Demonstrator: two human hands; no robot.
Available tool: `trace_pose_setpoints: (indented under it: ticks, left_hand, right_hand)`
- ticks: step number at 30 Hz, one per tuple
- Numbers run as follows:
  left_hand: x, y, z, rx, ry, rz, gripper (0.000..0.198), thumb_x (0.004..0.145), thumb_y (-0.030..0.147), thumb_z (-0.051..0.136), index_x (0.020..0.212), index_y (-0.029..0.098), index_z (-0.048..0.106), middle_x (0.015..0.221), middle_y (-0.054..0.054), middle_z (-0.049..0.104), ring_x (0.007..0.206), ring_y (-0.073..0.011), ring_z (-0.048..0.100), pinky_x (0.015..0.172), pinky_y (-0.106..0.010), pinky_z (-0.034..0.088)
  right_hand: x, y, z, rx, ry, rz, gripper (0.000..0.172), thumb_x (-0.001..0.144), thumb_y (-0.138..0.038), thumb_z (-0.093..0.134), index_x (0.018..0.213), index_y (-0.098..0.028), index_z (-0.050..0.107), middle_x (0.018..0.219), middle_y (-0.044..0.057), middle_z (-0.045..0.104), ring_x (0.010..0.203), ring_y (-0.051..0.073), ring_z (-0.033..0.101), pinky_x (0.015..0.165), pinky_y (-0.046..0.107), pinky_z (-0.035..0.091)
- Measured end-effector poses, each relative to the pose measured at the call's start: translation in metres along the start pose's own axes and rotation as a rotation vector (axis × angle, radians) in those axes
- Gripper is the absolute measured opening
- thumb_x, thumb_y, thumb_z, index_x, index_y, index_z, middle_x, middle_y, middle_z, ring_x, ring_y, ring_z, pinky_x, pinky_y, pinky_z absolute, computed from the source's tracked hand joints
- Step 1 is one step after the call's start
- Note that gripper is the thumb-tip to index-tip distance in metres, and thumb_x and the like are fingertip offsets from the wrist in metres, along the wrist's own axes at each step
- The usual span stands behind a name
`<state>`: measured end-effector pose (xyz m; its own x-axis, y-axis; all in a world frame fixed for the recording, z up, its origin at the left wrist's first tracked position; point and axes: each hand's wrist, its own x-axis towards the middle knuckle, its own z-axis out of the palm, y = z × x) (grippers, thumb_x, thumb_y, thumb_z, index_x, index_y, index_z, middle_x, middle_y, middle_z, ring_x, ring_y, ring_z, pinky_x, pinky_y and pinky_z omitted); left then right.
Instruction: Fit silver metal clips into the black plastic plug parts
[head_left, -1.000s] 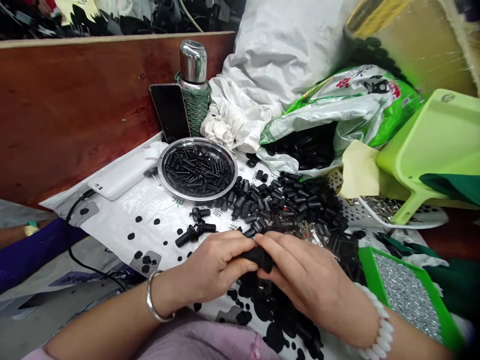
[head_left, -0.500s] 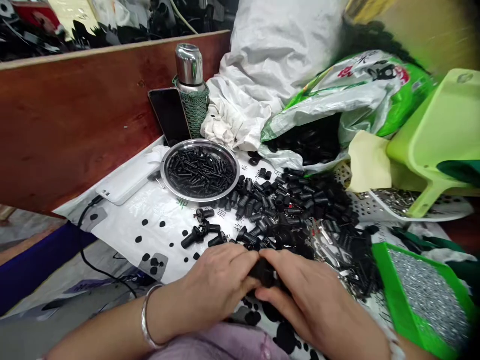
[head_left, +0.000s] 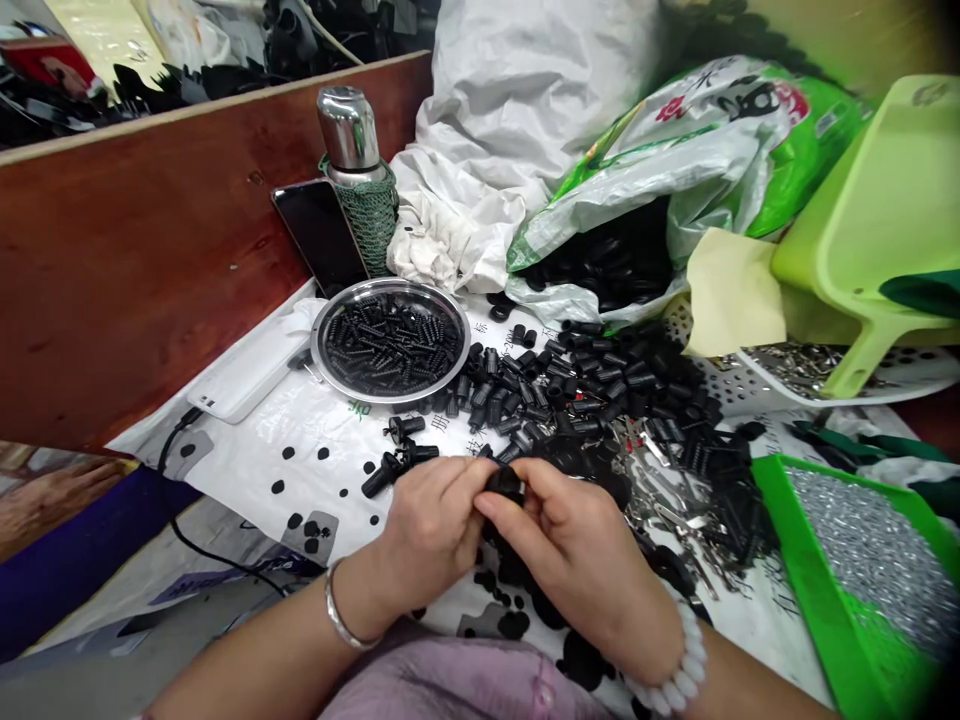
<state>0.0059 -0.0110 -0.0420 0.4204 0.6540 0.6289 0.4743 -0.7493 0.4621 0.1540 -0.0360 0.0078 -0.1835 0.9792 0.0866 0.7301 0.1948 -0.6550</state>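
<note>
One black piece (head_left: 505, 484) | I'm pinching it between left hand (head_left: 431, 525) and right hand (head_left: 581, 545), probably for steadiness | loose black parts (head_left: 637, 381) are lying near, likely for reach

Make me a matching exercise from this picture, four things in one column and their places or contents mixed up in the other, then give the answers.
Column one:
1. phone
2. round metal dish
3. green tray
4. black part

Column two:
A. contains small silvery pieces
B. in the fingers of the left hand and right hand
C. tilted beside the flask
D. contains black ridged pieces

Right pairs: 1-C, 2-D, 3-A, 4-B.
</note>
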Motion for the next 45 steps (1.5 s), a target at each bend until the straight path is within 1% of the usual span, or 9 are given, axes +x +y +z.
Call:
trace_pose_setpoints:
  ticks: [7, 9, 13, 17, 21, 25, 33, 38, 45]
  left_hand:
    - [0.004, -0.018, -0.026, 0.057, -0.028, -0.124, 0.020, 0.085, 0.015, 0.050, 0.105, 0.012, 0.055, 0.092, -0.009, 0.065, 0.085, -0.0176, 0.060, 0.076, -0.030, 0.049]
    - [-0.002, -0.027, -0.041, 0.089, 0.003, -0.216, 0.019, 0.084, 0.015, 0.053, 0.103, 0.013, 0.056, 0.094, -0.008, 0.065, 0.086, -0.0169, 0.059, 0.078, -0.029, 0.047]
    - [-0.015, -0.035, -0.057, 0.094, 0.071, -0.362, 0.011, 0.084, 0.015, 0.055, 0.094, 0.014, 0.058, 0.082, -0.004, 0.061, 0.074, -0.0136, 0.056, 0.068, -0.025, 0.046]
    - [-0.012, -0.016, -0.046, -0.097, -0.082, -0.303, 0.011, 0.086, 0.018, 0.053, 0.095, 0.014, 0.057, 0.079, -0.004, 0.060, 0.073, -0.0141, 0.055, 0.064, -0.025, 0.045]
    - [-0.001, 0.001, -0.034, -0.090, -0.154, -0.186, 0.020, 0.085, 0.019, 0.054, 0.105, 0.013, 0.054, 0.087, -0.008, 0.062, 0.080, -0.0173, 0.056, 0.070, -0.031, 0.047]
    - [0.005, 0.003, -0.031, -0.040, -0.157, -0.122, 0.018, 0.086, 0.021, 0.053, 0.102, 0.013, 0.055, 0.084, -0.007, 0.063, 0.075, -0.0169, 0.057, 0.066, -0.030, 0.047]
    - [0.001, 0.004, -0.027, -0.008, -0.157, -0.105, 0.017, 0.088, 0.021, 0.049, 0.100, 0.011, 0.055, 0.081, -0.007, 0.065, 0.070, -0.0167, 0.058, 0.064, -0.031, 0.048]
    - [0.001, 0.006, -0.025, -0.005, -0.230, -0.100, 0.019, 0.090, 0.022, 0.043, 0.094, 0.010, 0.057, 0.076, -0.008, 0.063, 0.070, -0.0181, 0.057, 0.064, -0.032, 0.049]
    - [0.003, 0.006, -0.033, -0.191, -0.428, -0.140, 0.022, 0.090, 0.027, 0.044, 0.091, 0.011, 0.059, 0.071, -0.005, 0.060, 0.064, -0.0154, 0.054, 0.059, -0.027, 0.043]
  right_hand:
    - [0.018, -0.002, -0.017, 0.219, -0.117, 0.042, 0.026, 0.085, -0.044, 0.055, 0.088, -0.019, 0.057, 0.055, -0.006, 0.048, 0.047, 0.010, 0.043, 0.045, 0.021, 0.036]
    - [0.014, 0.007, -0.029, 0.259, -0.098, 0.066, 0.033, 0.084, -0.045, 0.055, 0.105, -0.020, 0.056, 0.060, -0.005, 0.053, 0.049, 0.010, 0.048, 0.044, 0.020, 0.039]
    - [0.007, 0.028, -0.039, 0.211, -0.020, 0.102, 0.027, 0.088, -0.042, 0.050, 0.101, -0.020, 0.059, 0.059, -0.003, 0.055, 0.049, 0.011, 0.051, 0.041, 0.019, 0.041]
    - [0.005, 0.023, -0.030, 0.116, -0.078, -0.088, 0.035, 0.088, -0.035, 0.053, 0.120, -0.020, 0.049, 0.086, 0.003, 0.061, 0.060, 0.012, 0.056, 0.051, 0.022, 0.049]
    - [0.011, 0.007, -0.028, -0.051, -0.189, -0.350, 0.045, 0.091, -0.026, 0.047, 0.133, -0.018, 0.036, 0.120, 0.011, 0.052, 0.098, 0.020, 0.056, 0.079, 0.033, 0.051]
    - [0.014, 0.009, -0.031, 0.009, -0.272, -0.366, 0.036, 0.091, -0.017, 0.043, 0.127, -0.019, 0.041, 0.106, 0.006, 0.059, 0.094, 0.016, 0.057, 0.081, 0.029, 0.050]
    - [0.004, 0.024, -0.015, 0.095, -0.144, -0.356, 0.034, 0.091, -0.017, 0.047, 0.124, -0.019, 0.043, 0.103, 0.007, 0.059, 0.087, 0.016, 0.059, 0.075, 0.028, 0.052]
    - [0.003, 0.025, -0.018, 0.104, -0.173, -0.276, 0.031, 0.089, -0.021, 0.049, 0.120, -0.019, 0.046, 0.096, 0.006, 0.061, 0.070, 0.014, 0.060, 0.064, 0.026, 0.054]
    - [0.005, 0.026, -0.032, 0.053, -0.331, -0.328, 0.034, 0.090, -0.023, 0.049, 0.124, -0.021, 0.046, 0.108, 0.007, 0.063, 0.099, 0.020, 0.061, 0.078, 0.029, 0.055]
